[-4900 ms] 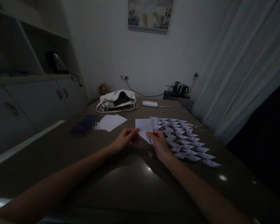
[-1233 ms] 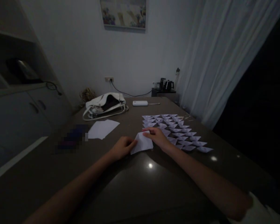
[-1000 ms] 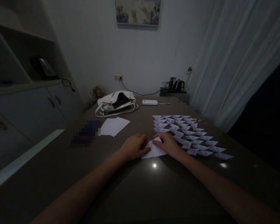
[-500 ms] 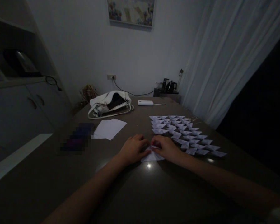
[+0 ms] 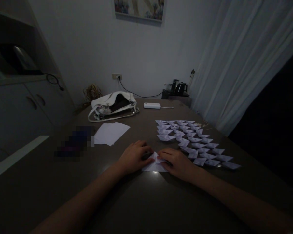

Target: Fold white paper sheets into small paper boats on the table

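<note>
A partly folded sheet of white paper lies on the table in front of me, with a peak at its top middle. My left hand grips its left side, thumb on the paper and fingers curled at the upper edge. On the other side, my right hand has its fingertips and thumb on the right flap near the centre crease. Folded white paper boats stand in close rows just beyond and to the right of my right hand. Loose white sheets lie beyond my left hand.
A white handbag sits at the back of the dark table, left of a white oblong device with a short cable. At the left lies a pixelated dark object. A black kettle stands beyond the table.
My hands have spread slightly apart along the paper, so its peak and middle now show between them. The whole view has shifted slightly.
</note>
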The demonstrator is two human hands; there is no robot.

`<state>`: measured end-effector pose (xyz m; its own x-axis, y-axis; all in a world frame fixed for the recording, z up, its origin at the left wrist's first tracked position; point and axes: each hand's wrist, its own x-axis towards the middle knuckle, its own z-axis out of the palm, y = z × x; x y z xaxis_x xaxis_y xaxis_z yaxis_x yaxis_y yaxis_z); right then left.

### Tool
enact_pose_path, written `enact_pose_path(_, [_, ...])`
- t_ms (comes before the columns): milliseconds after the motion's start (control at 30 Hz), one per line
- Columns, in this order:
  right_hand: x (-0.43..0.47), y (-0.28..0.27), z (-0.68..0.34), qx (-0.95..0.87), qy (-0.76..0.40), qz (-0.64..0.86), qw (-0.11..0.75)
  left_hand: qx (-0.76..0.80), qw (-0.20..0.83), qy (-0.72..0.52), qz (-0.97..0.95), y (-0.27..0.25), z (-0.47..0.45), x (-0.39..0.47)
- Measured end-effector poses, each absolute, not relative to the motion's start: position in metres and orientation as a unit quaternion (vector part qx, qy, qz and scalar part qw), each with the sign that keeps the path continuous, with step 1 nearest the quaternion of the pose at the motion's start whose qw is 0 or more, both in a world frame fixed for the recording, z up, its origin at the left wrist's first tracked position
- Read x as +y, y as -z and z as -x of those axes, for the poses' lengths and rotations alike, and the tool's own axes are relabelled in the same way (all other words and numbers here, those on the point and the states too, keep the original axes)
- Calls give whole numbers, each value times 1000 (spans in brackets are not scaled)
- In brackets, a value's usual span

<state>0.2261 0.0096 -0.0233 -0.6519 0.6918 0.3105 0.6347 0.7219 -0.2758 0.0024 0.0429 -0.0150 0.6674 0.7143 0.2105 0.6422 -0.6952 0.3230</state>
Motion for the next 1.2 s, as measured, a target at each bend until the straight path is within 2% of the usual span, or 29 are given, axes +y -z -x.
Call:
enact_pose_path(500, [8,21,-230,-892,-110,373,232,354,137,-166,-910,15,-3,46])
enact_pose_path(1200, [8,21,-227,-890,-113,376,233,344,109,-140,-922,10,-3,42])
